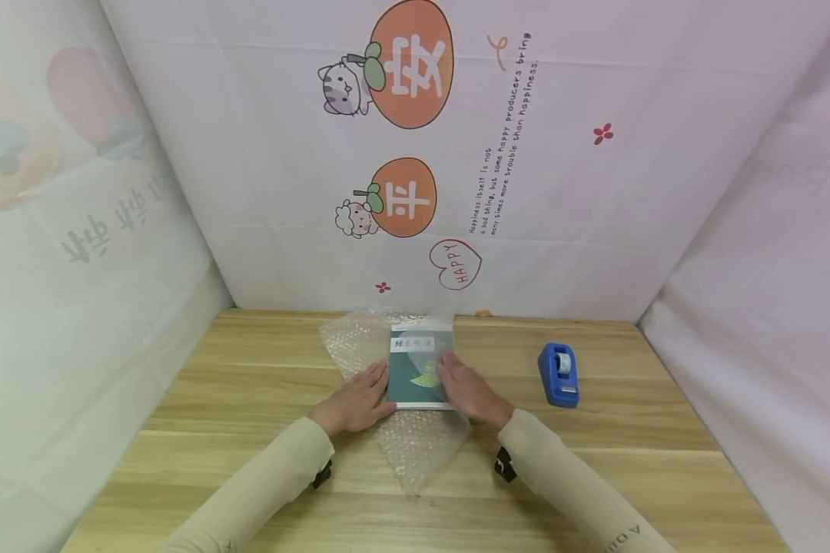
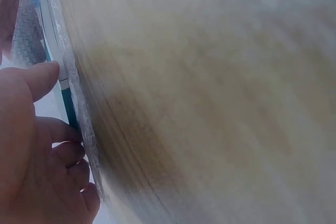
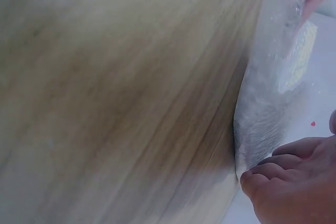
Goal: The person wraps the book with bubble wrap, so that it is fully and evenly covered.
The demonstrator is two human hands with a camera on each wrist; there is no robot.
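The book (image 1: 410, 392) lies face up on bubble wrap (image 1: 418, 449) on the table (image 1: 270, 384), its long axis running from 12 to 6 o'clock. It sits between the hands: about 2 o'clock from the left hand (image 1: 360, 401), about 10 from the right hand (image 1: 475, 393). Neither looks clearly nearer, since each touches its own side edge. The left hand's fingers lie relaxed along the 9 o'clock edge, thumb by the lower corner; the right hand's, loosely bent, rest at the 3 o'clock edge, against the wrap. Wrap pokes out towards 10 and 6 o'clock. The blue tape dispenser (image 1: 552, 382) stands well apart, at 3 o'clock from the book.

The cover's pale label bears a few Chinese characters, too small for me to read surely. On the cloth (image 1: 560, 200) at 12, sideways, I read 安, 平, "HAPPY" and a line beginning "Happiness itself is not a bad thing".
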